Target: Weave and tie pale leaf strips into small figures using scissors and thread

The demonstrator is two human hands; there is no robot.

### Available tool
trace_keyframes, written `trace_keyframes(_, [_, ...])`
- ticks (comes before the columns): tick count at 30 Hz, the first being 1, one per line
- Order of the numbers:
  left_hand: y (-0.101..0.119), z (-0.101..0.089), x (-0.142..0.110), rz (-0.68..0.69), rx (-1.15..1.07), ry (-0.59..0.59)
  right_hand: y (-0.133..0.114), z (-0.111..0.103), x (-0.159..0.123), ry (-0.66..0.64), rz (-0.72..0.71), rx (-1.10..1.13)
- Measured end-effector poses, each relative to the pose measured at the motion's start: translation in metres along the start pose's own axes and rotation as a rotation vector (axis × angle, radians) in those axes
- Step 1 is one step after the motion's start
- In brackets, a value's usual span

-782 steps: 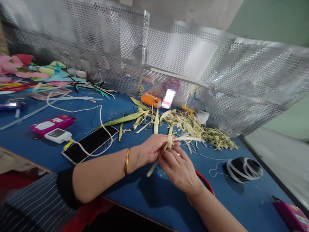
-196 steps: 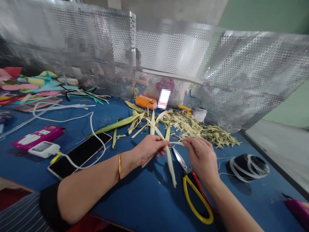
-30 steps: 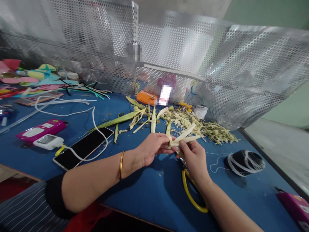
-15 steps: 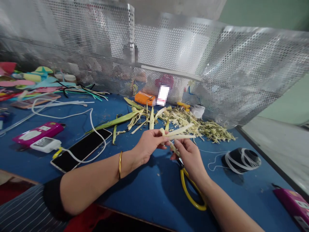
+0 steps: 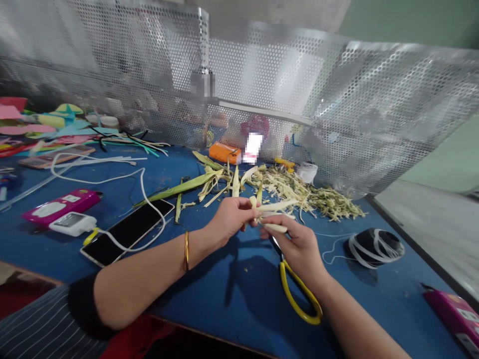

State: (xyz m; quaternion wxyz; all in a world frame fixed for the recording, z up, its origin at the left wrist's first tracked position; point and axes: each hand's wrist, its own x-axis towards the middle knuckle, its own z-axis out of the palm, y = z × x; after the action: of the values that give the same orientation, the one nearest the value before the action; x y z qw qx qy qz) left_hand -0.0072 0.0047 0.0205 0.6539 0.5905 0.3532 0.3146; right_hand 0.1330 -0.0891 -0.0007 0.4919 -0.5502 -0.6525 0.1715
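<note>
Pale corn husk strips [image 5: 279, 205] stick out to the right from between the fingers of my left hand [image 5: 236, 215], which pinches them where they are folded together. My right hand [image 5: 299, 243] is closed on a strip of the same husk [image 5: 275, 227], just right of the left fingers. Below my right hand, yellow-handled scissors [image 5: 299, 299] lie on the blue table, their blades partly hidden by the hand. Behind both hands lie long green-and-cream husk leaves [image 5: 183, 187] and a heap of shredded husk [image 5: 284, 184].
A black spool with white string [image 5: 374, 248] stands at the right, near a magenta device [image 5: 452, 319]. On the left are a black-screened phone [image 5: 129, 232], a white cable and another magenta device [image 5: 62, 205]. A perforated metal screen [image 5: 262, 65] closes off the back, with an orange box [image 5: 224, 153] before it.
My right hand has shifted slightly and turned over, with its husk strip now pointing right instead of down. My left hand keeps its pinch in nearly the same place.
</note>
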Motion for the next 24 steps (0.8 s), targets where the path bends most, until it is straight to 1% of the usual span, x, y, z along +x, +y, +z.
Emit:
trace_keyframes(3, [-0.002, 0.002, -0.003, -0.03, 0.067, -0.117, 0.001, -0.004, 0.001, 0.159, -0.146, -0.241])
trace_keyframes(5, [-0.003, 0.004, -0.005, -0.04, 0.103, -0.201, 0.002, -0.005, 0.002, 0.202, -0.171, -0.343])
trace_keyframes(8, [-0.001, 0.005, -0.007, -0.054, 0.131, -0.293, 0.004, -0.004, 0.002, 0.192, -0.072, -0.421])
trace_keyframes(11, [0.001, 0.004, -0.009, -0.084, 0.112, -0.352, 0.005, -0.003, 0.001, 0.199, 0.067, -0.503])
trace_keyframes(14, [0.0, 0.003, -0.008, -0.091, 0.081, -0.402, 0.004, -0.004, 0.001, 0.21, 0.152, -0.557])
trace_keyframes(17, [-0.004, 0.004, -0.007, -0.046, 0.111, -0.38, 0.005, -0.004, 0.003, 0.192, 0.176, -0.536])
trace_keyframes(19, [-0.008, 0.008, -0.008, -0.035, 0.12, -0.316, 0.009, -0.002, 0.003, 0.171, 0.193, -0.484])
trace_keyframes(22, [-0.012, 0.013, -0.009, -0.055, 0.082, -0.21, 0.015, 0.0, 0.005, 0.166, 0.238, -0.396])
trace_keyframes(24, [-0.014, 0.014, -0.01, -0.076, 0.055, -0.166, 0.018, 0.001, 0.005, 0.169, 0.26, -0.352])
